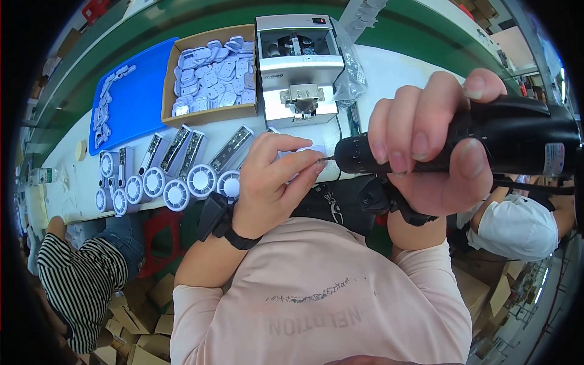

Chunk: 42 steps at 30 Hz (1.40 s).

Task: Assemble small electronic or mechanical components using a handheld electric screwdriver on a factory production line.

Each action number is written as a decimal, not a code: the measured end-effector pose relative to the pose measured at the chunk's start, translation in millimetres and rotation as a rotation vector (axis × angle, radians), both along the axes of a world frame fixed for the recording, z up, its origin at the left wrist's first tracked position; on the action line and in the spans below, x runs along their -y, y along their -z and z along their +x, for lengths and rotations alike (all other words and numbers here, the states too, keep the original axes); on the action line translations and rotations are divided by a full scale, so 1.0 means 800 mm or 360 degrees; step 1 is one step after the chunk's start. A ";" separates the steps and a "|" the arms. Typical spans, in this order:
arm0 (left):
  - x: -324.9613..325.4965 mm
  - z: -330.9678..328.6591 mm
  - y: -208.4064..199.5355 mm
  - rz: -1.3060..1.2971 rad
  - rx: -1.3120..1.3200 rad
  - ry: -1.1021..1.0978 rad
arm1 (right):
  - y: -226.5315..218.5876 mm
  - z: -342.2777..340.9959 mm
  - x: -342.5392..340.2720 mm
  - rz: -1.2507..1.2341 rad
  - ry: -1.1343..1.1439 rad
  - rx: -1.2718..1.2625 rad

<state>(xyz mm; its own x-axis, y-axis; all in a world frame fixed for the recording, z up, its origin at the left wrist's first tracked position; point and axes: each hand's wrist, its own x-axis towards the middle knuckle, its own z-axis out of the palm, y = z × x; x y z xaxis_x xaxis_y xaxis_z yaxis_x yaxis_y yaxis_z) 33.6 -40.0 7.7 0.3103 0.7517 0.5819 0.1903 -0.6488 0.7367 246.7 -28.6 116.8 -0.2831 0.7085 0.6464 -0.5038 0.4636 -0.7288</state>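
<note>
My right hand (435,125) is wrapped round a black electric screwdriver (517,134), held almost level. Its thin bit points left and reaches the fingertips of my left hand (274,182). There my thumb and index finger pinch close to the bit's tip; whether a screw sits between them is too small to tell. A pale lavender plastic part (313,149) shows behind those fingers, mostly hidden by them. Left of that hand, several white handheld fans (202,180) with round vented ends lie in a row, their circuit boards showing in the open handles.
A silver screw feeder (298,67) stands behind my hands, a clear plastic bag (350,73) beside it. Left of it are a cardboard box (166,91) of white plastic covers and a blue tray (137,100). Other people sit at the left (85,280) and right (517,228).
</note>
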 end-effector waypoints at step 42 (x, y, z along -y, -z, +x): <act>-0.002 0.002 0.004 -0.0052 0.0055 0.0005 | 0.001 -0.047 -0.003 -0.0123 0.0488 0.0290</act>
<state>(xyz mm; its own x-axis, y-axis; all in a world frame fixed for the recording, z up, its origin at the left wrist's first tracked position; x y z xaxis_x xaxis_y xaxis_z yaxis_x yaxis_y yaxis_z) 35.5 -38.5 4.8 0.2931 0.7695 0.5674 0.1625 -0.6249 0.7636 209.4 -26.0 115.7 -0.1556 0.8231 0.5461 -0.2087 0.5130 -0.8326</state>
